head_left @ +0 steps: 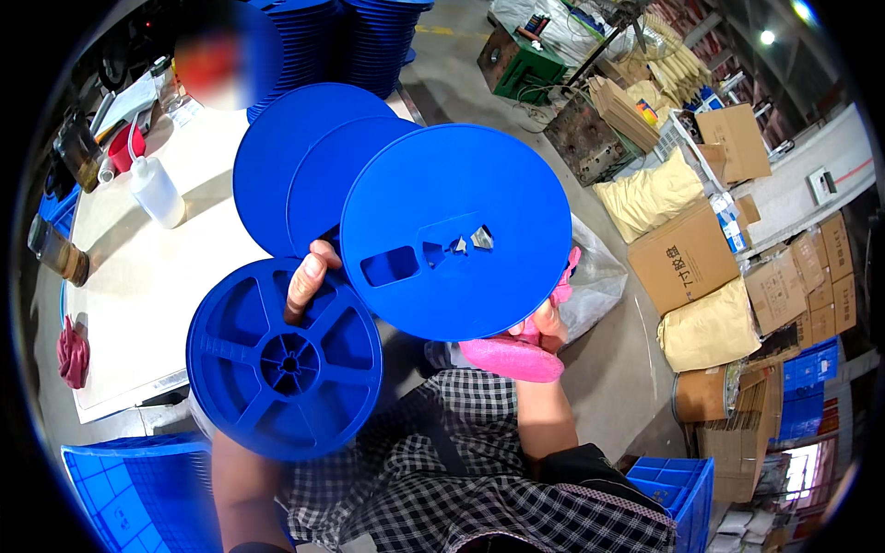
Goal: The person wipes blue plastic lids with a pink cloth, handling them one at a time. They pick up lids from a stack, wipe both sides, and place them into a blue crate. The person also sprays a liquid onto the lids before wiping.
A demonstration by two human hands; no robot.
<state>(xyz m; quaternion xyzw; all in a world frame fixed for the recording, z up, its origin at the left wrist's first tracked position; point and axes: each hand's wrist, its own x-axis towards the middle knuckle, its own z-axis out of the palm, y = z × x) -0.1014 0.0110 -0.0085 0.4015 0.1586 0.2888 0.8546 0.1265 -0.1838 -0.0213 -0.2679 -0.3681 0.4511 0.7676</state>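
My left hand [307,282] grips a round blue plastic reel [241,346] with open spokes and a small centre hub. The thumb shows at its upper right spoke; the other fingers are mostly hidden. In front of my right side is a solid blue reel disc [461,203] with a few cut-outs, partly overlapping my left hand's area. My right hand [548,328] is closed at the disc's lower right edge, with a pink cloth [512,359] bunched in it against the rim. How its fingers lie behind the disc is hidden.
Two more blue discs [272,166] overlap on the white table [129,341], before tall stacks of blue reels [313,46]. A squeeze bottle [157,194] and brown-stained jar [60,253] stand left. Blue crates [129,498] flank me; cardboard boxes [687,258] sit right.
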